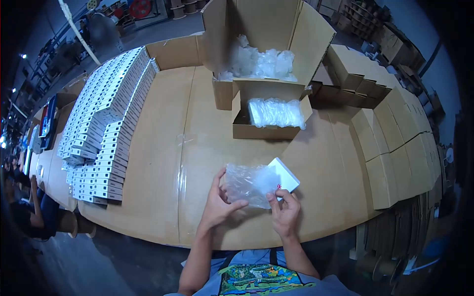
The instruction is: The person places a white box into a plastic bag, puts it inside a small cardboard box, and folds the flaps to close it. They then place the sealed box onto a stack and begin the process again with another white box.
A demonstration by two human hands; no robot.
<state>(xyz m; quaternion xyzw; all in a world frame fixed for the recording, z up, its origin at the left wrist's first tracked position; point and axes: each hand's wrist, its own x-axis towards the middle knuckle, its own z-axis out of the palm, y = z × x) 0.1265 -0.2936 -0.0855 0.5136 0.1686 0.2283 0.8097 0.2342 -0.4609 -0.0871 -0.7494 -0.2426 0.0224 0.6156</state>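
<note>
A clear bubble wrap bag (246,183) is held up in front of me, over the near middle of the table. My left hand (217,204) grips its left side, thumb across the front and fingers partly hidden behind the plastic. At the bag's right edge, my right hand (285,209) pinches the plastic between thumb and fingers, right by the lower edge of a white box (287,176). The box is flat and tilted, with a small red mark near my right fingers. Its left part overlaps the bag.
An open carton (269,132) with bubble-wrapped items stands ahead, before a larger carton (222,93) of bubble bags. Stacked white boxes (111,133) line the left; brown cartons (395,167) line the right. A person (37,212) is at far left.
</note>
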